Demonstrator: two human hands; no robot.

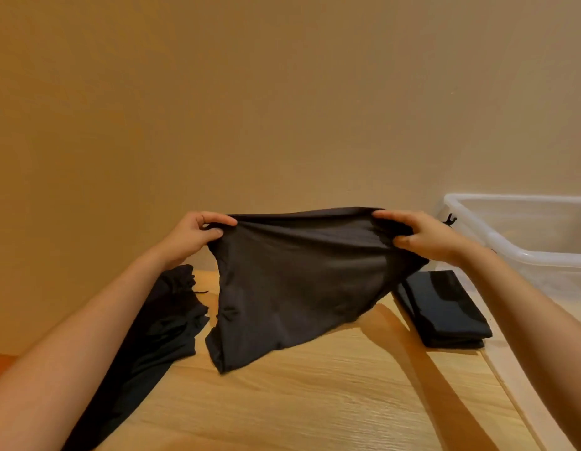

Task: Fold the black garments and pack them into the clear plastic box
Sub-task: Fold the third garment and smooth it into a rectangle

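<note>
Wall: a plain tan wall (282,92) fills the whole upper half of the view, right behind the table.
Table: a light wooden table (315,402) runs across the bottom, grain showing, and all the cloth is on or over it.
Box: the clear plastic box (510,200) sits at the far right, cut off by the frame edge, with its open top facing up. Its walls are too cloudy to tell what is inside.
Held garment: here's the action. A black garment (299,281) is stretched wide in the air at centre, between both hands. Its top edge is pulled taut, its body hangs down, and its lower left corner reaches the tabletop.
Loose pile: a rumpled heap of black garments (165,327) lies on the left of the table, partly under the left forearm.
Folded stack: a neat folded black garment (445,310) lies flat on the right of the table, just beside the box and outside it.
Left hand: the left hand (198,234) pinches the top left corner of the held garment, with the fingers curled over the edge and the thumb pressed on the near side.
Right hand: the right hand (422,236) grips the top right corner the same way, fingers curled over the top and thumb clamping from below.
</note>
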